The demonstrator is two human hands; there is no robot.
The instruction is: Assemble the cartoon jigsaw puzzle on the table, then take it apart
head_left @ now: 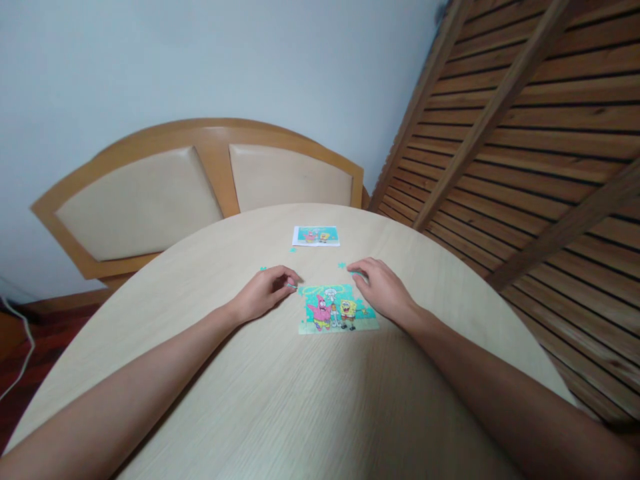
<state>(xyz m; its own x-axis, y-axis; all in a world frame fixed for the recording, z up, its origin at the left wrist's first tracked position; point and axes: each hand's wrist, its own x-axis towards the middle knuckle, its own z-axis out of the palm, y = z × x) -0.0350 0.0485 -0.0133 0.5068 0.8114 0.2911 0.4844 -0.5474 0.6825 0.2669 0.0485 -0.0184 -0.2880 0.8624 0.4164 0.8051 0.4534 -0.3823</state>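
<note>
A jigsaw puzzle (320, 313) with cartoon figures on a turquoise ground lies on the table, mostly joined, its upper right edge uneven. At its upper left corner, my left hand (265, 292) pinches a small puzzle piece (293, 287) between thumb and fingers. My right hand (383, 287) rests by the upper right side and covers part of it. A turquoise piece shows between its curved fingers and thumb. Loose puzzle pieces lie beyond the puzzle: one (342, 265) by my right fingertips, one (263, 269) behind my left hand, and another (293, 250) farther back.
Farther back on the round wooden table (320, 400) lies a paper sheet (316, 236) with a similar printed picture. A padded bench back (225, 170) stands behind the table against the wall. Slatted wooden doors (500, 133) rise on the right. A white cable (27, 340) hangs at far left.
</note>
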